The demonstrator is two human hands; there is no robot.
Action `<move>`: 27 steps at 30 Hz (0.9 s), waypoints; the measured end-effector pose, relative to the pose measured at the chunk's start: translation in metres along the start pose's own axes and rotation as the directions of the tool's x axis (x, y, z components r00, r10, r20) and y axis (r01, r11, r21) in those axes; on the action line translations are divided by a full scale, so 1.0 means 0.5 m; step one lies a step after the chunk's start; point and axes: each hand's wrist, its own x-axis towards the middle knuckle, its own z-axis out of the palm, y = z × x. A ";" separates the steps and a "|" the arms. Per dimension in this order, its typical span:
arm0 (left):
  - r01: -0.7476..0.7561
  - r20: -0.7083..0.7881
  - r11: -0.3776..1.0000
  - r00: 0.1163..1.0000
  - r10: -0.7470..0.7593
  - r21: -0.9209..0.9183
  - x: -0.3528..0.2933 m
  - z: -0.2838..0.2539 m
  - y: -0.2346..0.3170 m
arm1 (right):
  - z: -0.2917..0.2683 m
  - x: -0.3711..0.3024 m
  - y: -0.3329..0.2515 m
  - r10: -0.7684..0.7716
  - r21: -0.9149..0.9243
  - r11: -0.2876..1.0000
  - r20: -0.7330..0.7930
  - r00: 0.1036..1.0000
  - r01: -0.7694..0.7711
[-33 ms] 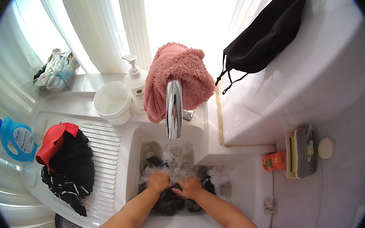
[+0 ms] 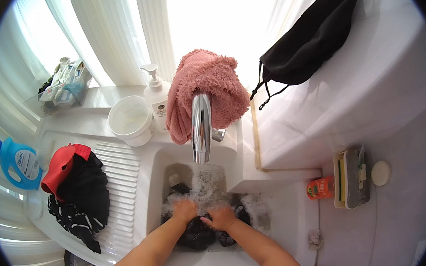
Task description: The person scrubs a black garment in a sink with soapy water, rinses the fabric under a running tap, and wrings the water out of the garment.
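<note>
Both my hands are down in the foamy water of the white sink [image 2: 154,201]. My left hand [image 2: 183,209] is closed on a wet black garment [image 2: 197,233], its fingertips hidden by suds. Close beside it, my right hand [image 2: 222,217] grips the same dark cloth, thumb pointing toward the left hand. The cloth bunches below and around both hands, partly under water. Above them a chrome faucet [image 2: 202,131] reaches over the basin, a pink fluffy towel [image 2: 207,76] draped around its base.
Left, a ribbed washboard [image 2: 122,179] bears a red-brimmed cap [image 2: 61,167] and black clothing [image 2: 87,198]. Around it stand a blue detergent bottle [image 2: 21,163], white tub [image 2: 131,121] and pump bottle [image 2: 157,100]. A black face mask [image 2: 311,34] hangs right, above a sponge holder [image 2: 350,181].
Both hands stay almost in place on the black garment. The foam has shifted slightly, and a pale lump by the sink's left wall shows more plainly.
</note>
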 end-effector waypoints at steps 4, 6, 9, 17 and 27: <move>0.063 0.267 0.987 0.963 -0.021 -0.149 0.064 -0.044 -0.024 | -0.042 0.039 0.013 0.101 0.200 0.973 0.098 0.990 -0.119; 0.116 0.203 0.942 0.978 -0.052 -0.315 0.059 -0.174 -0.005 | -0.084 0.024 0.010 0.074 0.289 0.956 -0.047 0.996 -0.057; 0.147 -0.210 0.895 0.944 -0.254 -0.420 0.011 -0.229 0.001 | -0.110 -0.054 0.027 0.362 0.285 0.922 -0.387 0.848 -0.263; 0.351 0.314 0.621 0.934 -0.172 -0.701 -0.017 -0.165 0.006 | -0.058 -0.037 0.087 0.758 0.845 -0.097 0.405 0.512 -0.526; -0.271 -0.014 0.904 0.959 0.282 -0.331 -0.265 -0.243 0.051 | -0.174 -0.166 -0.049 0.123 0.350 0.918 0.192 0.974 -0.185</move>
